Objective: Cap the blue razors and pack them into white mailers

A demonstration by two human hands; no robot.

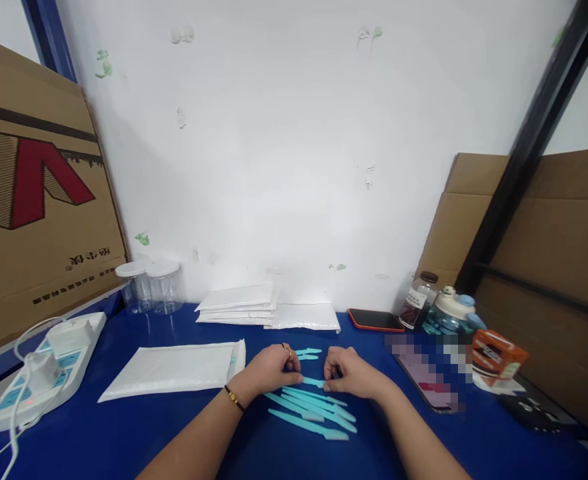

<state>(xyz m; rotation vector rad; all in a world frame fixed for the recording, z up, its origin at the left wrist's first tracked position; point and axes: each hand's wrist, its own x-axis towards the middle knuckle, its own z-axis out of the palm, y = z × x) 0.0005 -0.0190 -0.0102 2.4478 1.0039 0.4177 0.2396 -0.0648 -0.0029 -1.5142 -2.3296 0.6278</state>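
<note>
A slim turquoise eyebrow razor (314,382) spans the gap between my two hands. My left hand (273,368) is closed, with thumb and fingertips at the razor's left end. At its right end my right hand (353,375) pinches with curled fingers. Several more turquoise razors (310,425) lie fanned out on the blue tabletop just below my hands. Beyond my left fingertips rest two further razors (308,351), partly hidden by that hand. A white padded envelope (184,365) lies left of my left hand, with something turquoise showing near its right end.
White envelopes (237,305) are stacked against the wall. Two clear lidded jars (165,290) and a power strip (69,373) stand left. On the right are a red-edged phone (377,320), another phone (429,380), a brown-capped bottle (418,300) and an orange box (497,357).
</note>
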